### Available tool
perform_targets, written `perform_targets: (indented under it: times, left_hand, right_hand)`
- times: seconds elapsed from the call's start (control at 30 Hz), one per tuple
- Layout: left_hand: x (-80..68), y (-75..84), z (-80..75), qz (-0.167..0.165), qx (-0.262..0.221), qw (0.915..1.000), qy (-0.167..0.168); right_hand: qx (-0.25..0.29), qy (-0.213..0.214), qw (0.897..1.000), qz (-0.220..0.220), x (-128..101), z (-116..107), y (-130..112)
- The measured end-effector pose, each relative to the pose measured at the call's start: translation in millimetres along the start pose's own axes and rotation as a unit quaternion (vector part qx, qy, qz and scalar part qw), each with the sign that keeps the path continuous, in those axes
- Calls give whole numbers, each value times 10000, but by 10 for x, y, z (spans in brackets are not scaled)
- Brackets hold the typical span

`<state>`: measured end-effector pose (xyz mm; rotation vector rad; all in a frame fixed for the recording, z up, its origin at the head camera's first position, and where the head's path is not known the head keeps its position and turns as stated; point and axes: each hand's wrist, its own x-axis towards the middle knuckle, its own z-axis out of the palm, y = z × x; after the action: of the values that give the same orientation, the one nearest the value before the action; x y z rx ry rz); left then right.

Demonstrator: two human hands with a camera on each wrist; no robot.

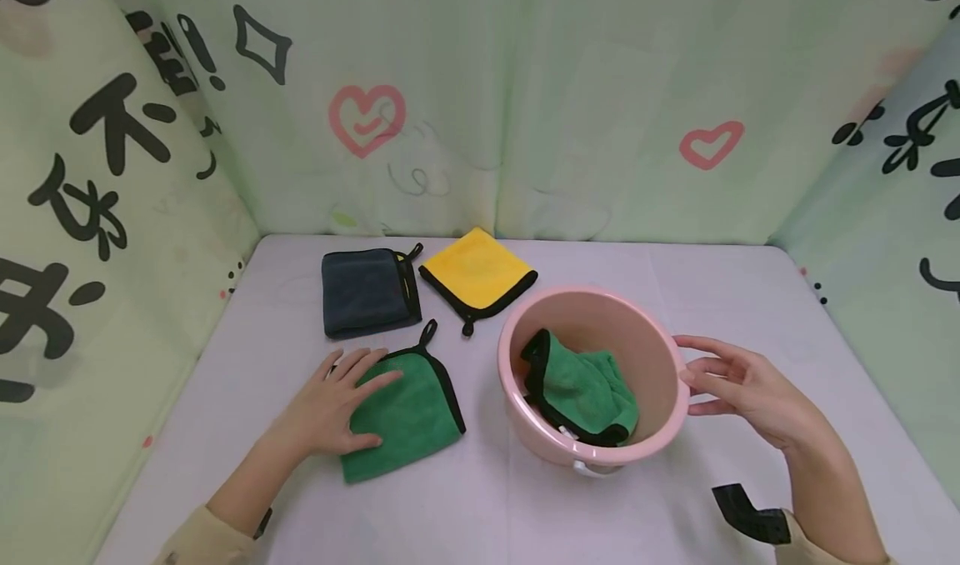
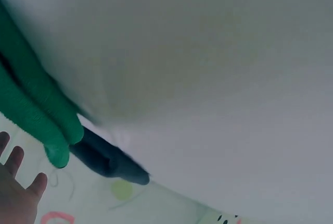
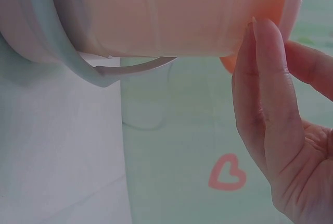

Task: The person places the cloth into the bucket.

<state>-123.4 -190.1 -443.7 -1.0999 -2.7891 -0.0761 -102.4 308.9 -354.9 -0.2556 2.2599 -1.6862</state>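
Note:
In the head view my left hand (image 1: 337, 402) lies with spread fingers over the left part of a folded green towel (image 1: 408, 423) with black edging and a loop. The left wrist view shows this green towel (image 2: 36, 88) side on, its layers stacked, with fingers (image 2: 15, 159) beside it. My right hand (image 1: 738, 390) is at the right side of a pink bucket (image 1: 525, 423), its fairly straight fingertips at the rim and outer wall. Another green towel (image 1: 592, 390), crumpled, lies inside the bucket. Close up, the right fingers (image 3: 276, 78) touch the bucket's wall (image 3: 156, 15) near the rim.
Behind the green towel lie a folded dark blue-grey towel (image 1: 367, 292) and a yellow towel (image 1: 480, 269) with black edging. The bucket's pale handle (image 3: 78, 65) hangs down its side. Printed curtains (image 1: 600, 90) stand around the white-covered table (image 1: 480, 515).

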Motion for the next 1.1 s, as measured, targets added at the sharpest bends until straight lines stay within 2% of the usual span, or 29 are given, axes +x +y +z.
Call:
perform_targets:
  times: [0.23,0.4,0.57,0.73,0.93,1.1]
  left_hand:
    - [-74,36,60,11,-186,9985,-510]
    - [-107,64,79,69,-211,9975,-664]
    - [-125,101,128,147,-141,9976,-668]
    - [-124,131,181,132,-125,9985,-518]
    - [-112,145,223,-22,-134,9979,-638]
    - [-92,134,245,55,-8,9979,-640]
  right_hand:
    - [-99,32,9999,35,0,-1,-6]
    - [-95,18,9999,31,-1,-5,-10]
    - [-56,-10,10000,-16,-1,-7,-8]
    - [-40,-13,10000,-25,3,-9,-7]
    - [-30,23,10000,44,-3,-7,-6]
    - [-18,46,9999,99,-1,-2,-5]
